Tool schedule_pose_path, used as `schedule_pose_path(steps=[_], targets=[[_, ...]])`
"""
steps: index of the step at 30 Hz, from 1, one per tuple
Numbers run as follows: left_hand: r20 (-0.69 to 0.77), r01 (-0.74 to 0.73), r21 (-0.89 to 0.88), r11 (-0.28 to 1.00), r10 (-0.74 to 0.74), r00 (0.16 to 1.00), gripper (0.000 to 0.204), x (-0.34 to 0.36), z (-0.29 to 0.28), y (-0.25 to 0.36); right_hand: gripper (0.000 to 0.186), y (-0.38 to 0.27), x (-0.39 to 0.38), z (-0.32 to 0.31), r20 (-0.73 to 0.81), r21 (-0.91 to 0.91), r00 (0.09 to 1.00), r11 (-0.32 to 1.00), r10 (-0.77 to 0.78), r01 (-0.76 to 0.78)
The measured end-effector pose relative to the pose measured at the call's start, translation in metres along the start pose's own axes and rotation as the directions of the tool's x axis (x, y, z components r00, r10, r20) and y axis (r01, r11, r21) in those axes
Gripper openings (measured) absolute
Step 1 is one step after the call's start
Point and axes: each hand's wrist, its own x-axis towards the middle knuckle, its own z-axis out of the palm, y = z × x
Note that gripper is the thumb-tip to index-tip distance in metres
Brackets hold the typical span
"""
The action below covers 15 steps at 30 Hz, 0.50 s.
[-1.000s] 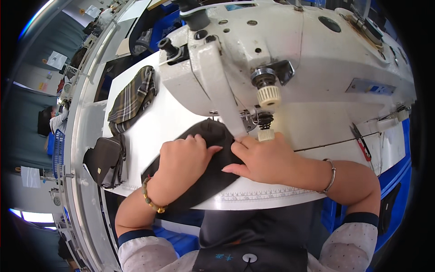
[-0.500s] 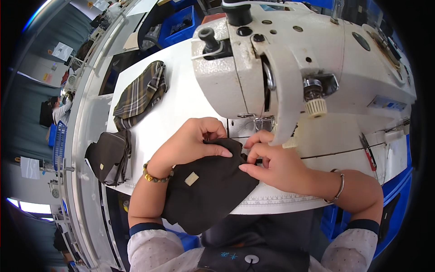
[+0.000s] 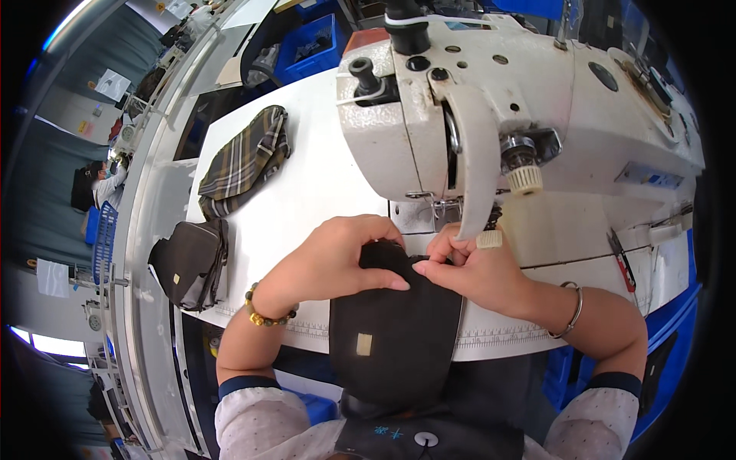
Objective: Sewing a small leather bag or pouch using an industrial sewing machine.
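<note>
A dark brown fabric piece (image 3: 399,330) with a small cream patch (image 3: 364,344) hangs over the table's near edge. Its far edge lies just in front of the needle and presser foot (image 3: 445,207) of a white sewing machine (image 3: 491,115). With thumb and fingers, my left hand (image 3: 349,257) grips the upper left of the fabric. At the upper right edge, my right hand (image 3: 475,268) pinches the cloth between thumb and fingertips. The fingertips of my left hand are partly hidden behind the fabric.
On the white table (image 3: 307,184), a folded plaid fabric piece (image 3: 245,157) lies at the left. Nearer is a stack of dark fabric pieces (image 3: 189,264). Red-handled snips (image 3: 622,261) rest at the right. A blue bin (image 3: 307,47) stands behind; a ruler strip (image 3: 498,338) runs along the near edge.
The fabric has swung to the right and now hangs straighter, its patch moved right and down. My left hand has shifted slightly right, while my right hand's fingers have closed in on the edge.
</note>
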Motion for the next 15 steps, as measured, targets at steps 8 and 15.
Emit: schedule_pose_path(steps=[8,15], targets=[[0.130,0.223,-0.357,0.907,-0.188,0.974,0.017,0.001,0.008,-0.008,0.023,-0.003,-0.003,0.003,0.026,0.010,1.000,1.000,-0.005,0.005],[0.230,0.257,-0.418,0.871,-0.172,0.958,0.015,0.001,0.005,-0.014,0.026,-0.001,-0.004,0.006,0.036,0.034,0.997,0.997,0.070,-0.071]])
